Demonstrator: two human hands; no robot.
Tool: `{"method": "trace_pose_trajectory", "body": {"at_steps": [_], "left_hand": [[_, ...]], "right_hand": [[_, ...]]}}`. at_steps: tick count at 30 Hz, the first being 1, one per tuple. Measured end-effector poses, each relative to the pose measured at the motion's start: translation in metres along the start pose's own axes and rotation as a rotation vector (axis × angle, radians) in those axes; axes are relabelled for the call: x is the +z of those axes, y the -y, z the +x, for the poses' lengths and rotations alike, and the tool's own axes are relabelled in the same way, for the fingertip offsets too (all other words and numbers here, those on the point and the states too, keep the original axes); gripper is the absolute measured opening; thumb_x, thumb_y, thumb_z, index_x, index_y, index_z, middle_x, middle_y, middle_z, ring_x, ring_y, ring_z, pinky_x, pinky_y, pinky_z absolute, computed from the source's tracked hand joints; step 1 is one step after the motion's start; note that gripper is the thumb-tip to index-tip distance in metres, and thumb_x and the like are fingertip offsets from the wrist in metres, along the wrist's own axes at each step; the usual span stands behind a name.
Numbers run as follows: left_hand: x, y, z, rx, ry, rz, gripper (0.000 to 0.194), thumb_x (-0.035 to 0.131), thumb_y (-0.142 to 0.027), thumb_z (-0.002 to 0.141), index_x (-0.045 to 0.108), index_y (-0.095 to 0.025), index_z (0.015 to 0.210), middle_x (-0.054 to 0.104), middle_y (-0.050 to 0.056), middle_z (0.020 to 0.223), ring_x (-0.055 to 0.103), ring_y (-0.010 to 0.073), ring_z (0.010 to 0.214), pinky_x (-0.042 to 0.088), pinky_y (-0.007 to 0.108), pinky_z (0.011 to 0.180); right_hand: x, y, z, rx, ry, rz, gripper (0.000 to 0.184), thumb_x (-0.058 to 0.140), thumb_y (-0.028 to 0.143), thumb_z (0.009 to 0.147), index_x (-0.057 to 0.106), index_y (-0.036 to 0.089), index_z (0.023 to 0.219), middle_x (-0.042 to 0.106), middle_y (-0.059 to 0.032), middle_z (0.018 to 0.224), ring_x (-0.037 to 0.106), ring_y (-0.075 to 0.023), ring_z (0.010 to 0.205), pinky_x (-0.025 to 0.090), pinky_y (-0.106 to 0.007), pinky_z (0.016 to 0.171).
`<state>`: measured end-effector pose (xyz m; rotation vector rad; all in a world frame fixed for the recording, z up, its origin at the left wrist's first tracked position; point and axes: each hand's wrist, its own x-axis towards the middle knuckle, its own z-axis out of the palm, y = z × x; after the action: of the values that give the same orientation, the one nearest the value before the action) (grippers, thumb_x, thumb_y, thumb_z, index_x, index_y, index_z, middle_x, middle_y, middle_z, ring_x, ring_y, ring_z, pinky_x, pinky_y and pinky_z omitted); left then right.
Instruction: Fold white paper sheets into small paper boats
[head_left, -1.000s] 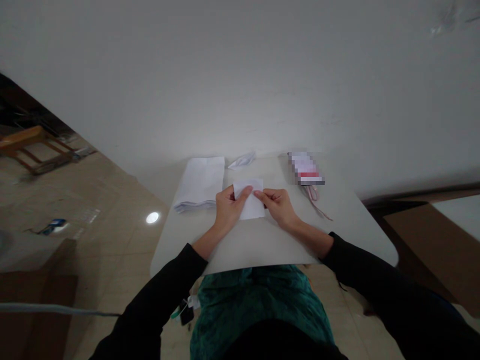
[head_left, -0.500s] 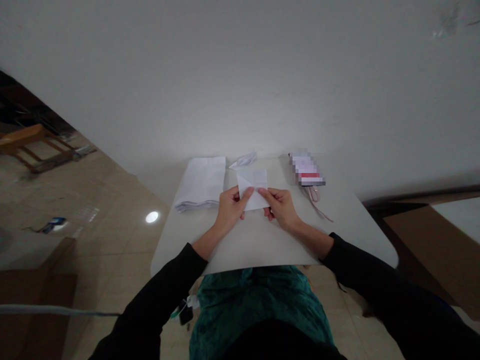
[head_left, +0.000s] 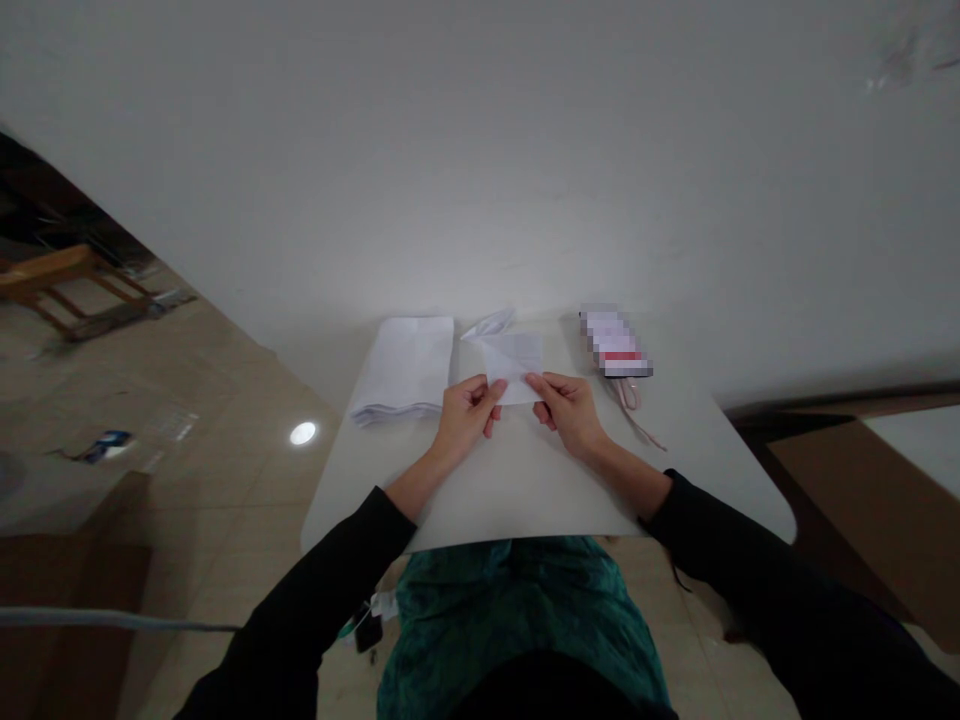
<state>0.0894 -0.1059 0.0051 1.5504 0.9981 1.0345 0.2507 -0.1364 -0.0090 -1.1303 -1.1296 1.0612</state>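
A small folded sheet of white paper (head_left: 514, 360) is held up over the white table (head_left: 510, 490) between my two hands. My left hand (head_left: 469, 412) pinches its lower left edge, thumb on top and fingers curled beneath. On the lower right edge, my right hand (head_left: 568, 408) has the same kind of pinch. Crease lines run across the paper's face. To the left lies a stack of white paper (head_left: 409, 360). Just behind the held sheet is a folded white paper piece (head_left: 490, 325) with a pointed end.
A phone (head_left: 616, 345) with a pink strap (head_left: 630, 400) lies at the table's right, its screen pixelated. The wall (head_left: 480, 180) rises directly behind the table. A cardboard box (head_left: 862, 500) stands to the right, and a wooden stool (head_left: 60, 275) is far left on the floor.
The held paper has shifted slightly right and its lower part now shows less below my thumbs. My hands still pinch it, the right thumb a little farther right.
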Motion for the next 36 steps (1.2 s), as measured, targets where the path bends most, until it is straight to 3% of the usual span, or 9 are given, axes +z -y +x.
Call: {"method": "trace_pose_trajectory", "body": {"at_steps": [5, 13, 21, 24, 28, 33, 36], "left_hand": [[-0.003, 0.003, 0.002, 0.015, -0.048, -0.016, 0.047, 0.061, -0.054, 0.086, 0.047, -0.017, 0.059, 0.049, -0.005, 0.047, 0.038, 0.0030, 0.031, 0.027, 0.017, 0.033], [-0.003, 0.005, 0.001, -0.047, 0.003, -0.061, 0.042, 0.068, -0.055, 0.079, 0.059, -0.015, 0.072, 0.061, 0.000, 0.057, 0.050, 0.0069, 0.036, 0.035, 0.018, 0.032], [-0.008, 0.004, 0.000, -0.039, -0.021, -0.033, 0.046, 0.057, -0.057, 0.087, 0.048, -0.018, 0.064, 0.044, -0.008, 0.045, 0.036, 0.0045, 0.028, 0.025, 0.017, 0.029], [-0.011, 0.008, 0.002, -0.059, 0.043, -0.017, 0.042, 0.058, -0.056, 0.086, 0.052, -0.018, 0.069, 0.041, -0.009, 0.046, 0.036, 0.0052, 0.029, 0.026, 0.018, 0.029], [-0.014, 0.010, 0.004, -0.023, 0.150, 0.120, 0.042, 0.051, -0.054, 0.090, 0.059, -0.017, 0.074, 0.044, -0.006, 0.046, 0.040, 0.0074, 0.033, 0.032, 0.020, 0.036], [-0.015, 0.008, 0.003, 0.163, -0.051, 0.387, 0.041, 0.054, -0.051, 0.088, 0.058, -0.017, 0.067, 0.052, -0.002, 0.056, 0.047, 0.0102, 0.051, 0.033, 0.020, 0.045], [-0.016, 0.006, 0.003, 0.183, -0.090, 0.378, 0.041, 0.057, -0.050, 0.087, 0.055, -0.017, 0.063, 0.044, -0.004, 0.052, 0.040, 0.0093, 0.050, 0.028, 0.020, 0.044]], "right_hand": [[0.002, 0.000, 0.003, 0.025, 0.051, 0.026, 0.049, 0.062, 0.061, 0.082, 0.059, 0.017, 0.061, 0.054, 0.0029, 0.046, 0.040, -0.0066, 0.037, 0.027, -0.021, 0.039], [0.003, 0.001, -0.001, 0.015, 0.080, 0.021, 0.046, 0.063, 0.058, 0.082, 0.060, 0.017, 0.061, 0.056, 0.0018, 0.047, 0.044, -0.0077, 0.037, 0.030, -0.022, 0.039], [0.006, -0.008, 0.003, 0.036, 0.228, -0.008, 0.049, 0.062, 0.063, 0.080, 0.062, 0.016, 0.067, 0.062, -0.0007, 0.053, 0.052, -0.0097, 0.042, 0.037, -0.022, 0.041], [0.002, -0.005, 0.005, -0.055, 0.173, -0.102, 0.046, 0.064, 0.062, 0.079, 0.066, 0.016, 0.074, 0.068, -0.0029, 0.065, 0.057, -0.0120, 0.051, 0.044, -0.023, 0.047], [-0.004, 0.000, 0.008, -0.123, 0.056, -0.236, 0.053, 0.059, 0.065, 0.081, 0.061, 0.018, 0.057, 0.059, -0.0005, 0.049, 0.051, -0.0114, 0.046, 0.042, -0.024, 0.047], [-0.002, -0.002, 0.007, 0.050, 0.301, -0.191, 0.056, 0.062, 0.069, 0.076, 0.061, 0.017, 0.056, 0.064, -0.0033, 0.048, 0.052, -0.0114, 0.039, 0.042, -0.023, 0.042], [0.000, 0.000, 0.004, 0.066, 0.306, -0.147, 0.054, 0.065, 0.069, 0.074, 0.064, 0.016, 0.061, 0.064, -0.0031, 0.049, 0.053, -0.0116, 0.039, 0.043, -0.022, 0.039]]}}
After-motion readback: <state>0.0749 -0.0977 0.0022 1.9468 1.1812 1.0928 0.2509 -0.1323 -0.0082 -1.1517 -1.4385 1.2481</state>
